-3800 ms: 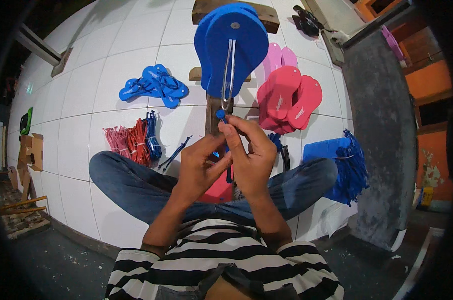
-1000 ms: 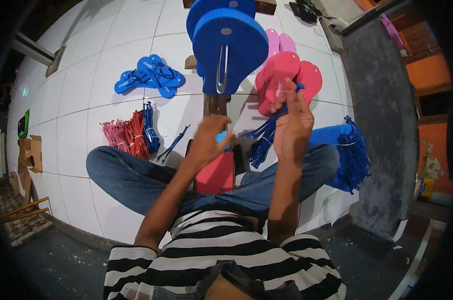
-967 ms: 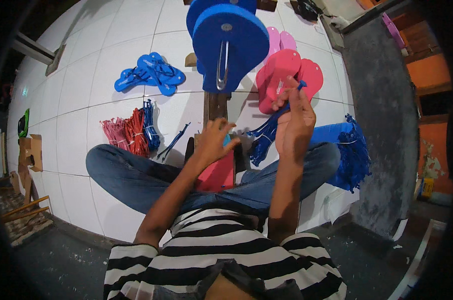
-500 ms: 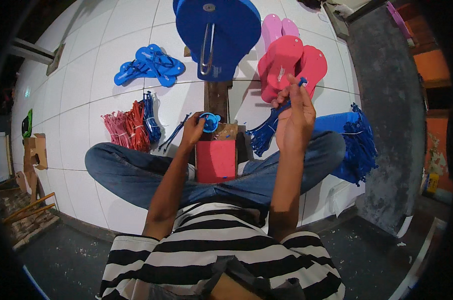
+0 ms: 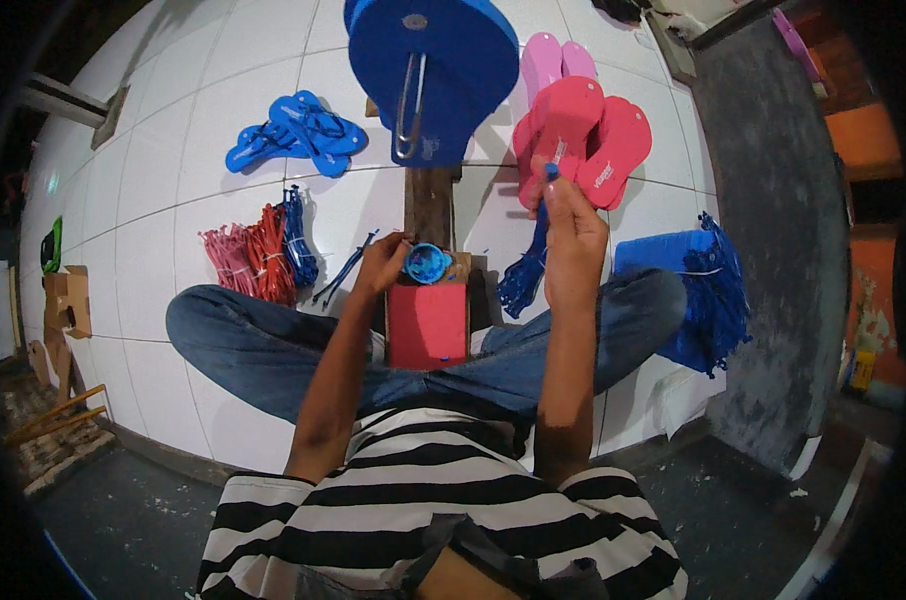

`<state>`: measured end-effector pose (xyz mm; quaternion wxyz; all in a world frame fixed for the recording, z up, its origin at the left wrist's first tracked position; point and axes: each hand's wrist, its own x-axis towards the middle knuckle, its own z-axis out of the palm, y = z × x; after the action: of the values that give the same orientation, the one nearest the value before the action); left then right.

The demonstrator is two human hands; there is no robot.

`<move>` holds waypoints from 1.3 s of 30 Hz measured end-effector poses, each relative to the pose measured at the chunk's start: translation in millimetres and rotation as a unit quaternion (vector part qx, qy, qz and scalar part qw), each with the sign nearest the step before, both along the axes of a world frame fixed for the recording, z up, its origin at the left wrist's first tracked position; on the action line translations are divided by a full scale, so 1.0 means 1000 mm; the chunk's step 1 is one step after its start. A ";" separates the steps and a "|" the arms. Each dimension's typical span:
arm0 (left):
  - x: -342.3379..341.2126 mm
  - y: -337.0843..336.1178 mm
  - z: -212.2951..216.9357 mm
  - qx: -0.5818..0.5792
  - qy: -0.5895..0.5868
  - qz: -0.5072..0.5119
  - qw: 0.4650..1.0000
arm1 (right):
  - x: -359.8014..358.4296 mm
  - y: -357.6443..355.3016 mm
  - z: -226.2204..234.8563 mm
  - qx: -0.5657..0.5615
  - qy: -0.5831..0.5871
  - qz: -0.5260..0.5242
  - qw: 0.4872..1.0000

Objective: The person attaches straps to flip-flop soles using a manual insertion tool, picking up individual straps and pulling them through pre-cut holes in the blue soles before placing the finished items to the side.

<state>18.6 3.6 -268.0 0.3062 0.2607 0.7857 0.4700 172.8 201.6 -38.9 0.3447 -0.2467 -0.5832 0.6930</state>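
My right hand (image 5: pixel 576 225) is raised on the right, its fingers closed round a blue sandal strap (image 5: pixel 552 172) whose tip sticks up past the thumb. Below that hand hangs or lies a bunch of blue straps (image 5: pixel 519 287); where it joins the hand is hidden. My left hand (image 5: pixel 381 263) is at the left rim of a small round blue cup (image 5: pixel 426 278) with blue bits inside. Its fingers are drawn together, and what they pinch, if anything, cannot be made out. Ahead, a blue sandal sole (image 5: pixel 453 60) is mounted upright, with a long metal loop (image 5: pixel 410 105) in front of it.
A red-topped block (image 5: pixel 428 325) lies between my legs, before a wooden beam (image 5: pixel 430 205). Blue sandals (image 5: pixel 318 135) lie left, above tied pink, red and blue strap bundles (image 5: pixel 268 255). Pink-red soles (image 5: pixel 623 150) lie right, and more blue straps (image 5: pixel 718 300) by my knee.
My right hand has moved left and slightly down with the blue strap, turning its fingers inward. My left hand has drawn back from inside the cup to its left edge.
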 end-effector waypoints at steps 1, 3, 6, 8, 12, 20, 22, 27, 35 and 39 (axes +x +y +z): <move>0.000 -0.003 -0.004 0.010 -0.028 0.001 1.000 | -0.002 -0.004 0.006 0.031 -0.025 0.006 0.999; 0.005 0.003 0.010 0.017 -0.034 0.019 0.999 | -0.004 -0.013 0.022 0.027 -0.027 0.019 0.999; -0.001 0.012 0.053 0.076 -0.012 0.056 0.995 | -0.011 -0.021 0.039 0.085 -0.030 0.021 0.996; -0.007 0.019 0.096 0.174 0.012 0.101 0.979 | -0.015 -0.026 0.049 0.141 -0.021 0.030 0.989; -0.021 0.028 0.221 0.225 0.177 0.157 0.945 | -0.026 -0.032 0.068 0.227 0.008 0.016 0.974; -0.055 0.068 0.334 0.328 0.483 0.103 0.805 | -0.042 -0.039 0.089 0.252 0.055 0.014 0.966; -0.061 0.069 0.340 0.334 0.474 0.039 0.813 | -0.045 -0.042 0.091 0.271 0.054 0.010 0.961; -0.052 0.071 0.347 0.320 0.370 0.004 0.872 | -0.041 -0.044 0.094 0.418 0.005 -0.014 0.908; -0.051 0.082 0.362 0.297 0.360 0.004 0.884 | -0.055 -0.046 0.102 0.654 -0.099 0.009 0.750; -0.054 0.075 0.368 0.259 0.367 -0.040 0.892 | -0.048 -0.047 0.084 0.674 -0.171 0.017 0.719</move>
<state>-35.1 78.5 100.5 -0.0643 0.5158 0.6813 0.5155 124.3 154.7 44.8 0.3024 -0.0535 -0.9492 0.0688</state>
